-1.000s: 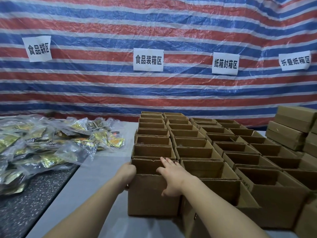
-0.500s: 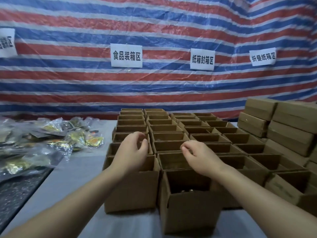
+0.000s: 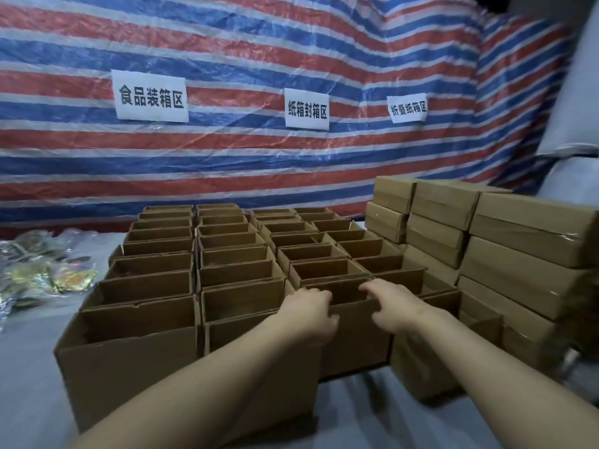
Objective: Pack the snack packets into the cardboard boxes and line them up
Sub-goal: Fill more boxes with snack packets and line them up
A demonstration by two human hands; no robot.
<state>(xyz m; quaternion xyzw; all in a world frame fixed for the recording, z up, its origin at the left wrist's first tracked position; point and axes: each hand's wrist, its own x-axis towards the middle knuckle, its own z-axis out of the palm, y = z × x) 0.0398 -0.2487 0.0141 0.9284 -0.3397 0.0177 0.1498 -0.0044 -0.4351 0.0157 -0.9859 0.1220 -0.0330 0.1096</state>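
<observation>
While both arms are reaching forward over the table (image 3: 363,413), the left hand (image 3: 309,314) and the right hand (image 3: 393,307) are gripping the near top edge of one open box (image 3: 353,338) in the third column of the grid. The left hand's fingers (image 3: 324,311) are curling over the rim towards the inside, and the right hand's fingers (image 3: 372,288) are hooking over the same rim just beside them, so both hands are holding the cardboard rather than lying flat on it. What the box is holding inside cannot be told, since its interior is lying in shadow.

That box is sitting at the front of its column, touching the open boxes (image 3: 227,254) that are standing in four columns running back towards the striped tarp (image 3: 291,43). Nearer the camera, a larger-looking front box (image 3: 126,361) is standing at the left end of the grid.

Snack packets (image 3: 45,270) in clear and gold wrapping are lying in a loose heap on the table at the far left, well apart from both hands. Closed boxes (image 3: 518,241) are sitting stacked in layers at the right, just beside the grid. Three white signs (image 3: 150,95) with black characters are hanging on the tarp.
</observation>
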